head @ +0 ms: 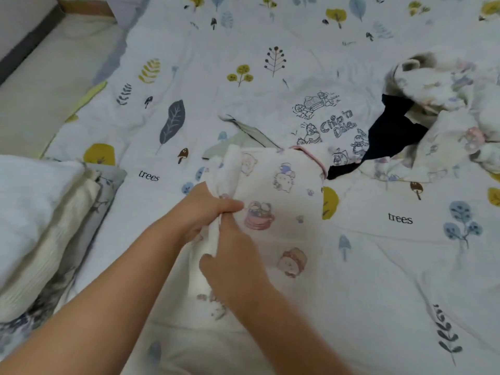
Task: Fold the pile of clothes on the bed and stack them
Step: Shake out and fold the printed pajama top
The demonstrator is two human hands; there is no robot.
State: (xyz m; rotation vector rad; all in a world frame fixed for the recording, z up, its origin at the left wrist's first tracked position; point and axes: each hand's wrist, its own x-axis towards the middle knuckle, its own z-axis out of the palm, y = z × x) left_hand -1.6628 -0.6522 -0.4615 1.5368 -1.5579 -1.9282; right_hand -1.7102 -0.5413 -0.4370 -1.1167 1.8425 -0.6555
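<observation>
Both hands are working on a cartoon-print garment (pixel 273 212) lying on the bed (pixel 378 280), near the middle. The left hand (pixel 208 209) is gripping the garment's left edge, its fingers curled and clamped on a bunched fold of cloth. The right hand (pixel 232 266) is just nearer, its fingers seeming to pinch the same edge, though they are turned away and mostly hidden by the back of the hand.

The likely trouble: with the cloth gathered so tightly at one edge, the fold could come out crooked or wrinkled, and pulling could drag the far end, which is touching a white printed shirt (pixel 324 123) and a dark garment (pixel 389 136).

The unfolded pile (pixel 446 109) is lying far right, partly cut off by the frame. The folded stack (pixel 48 226) at near left is also cropped. How the garment's underside is lying cannot be made out.
</observation>
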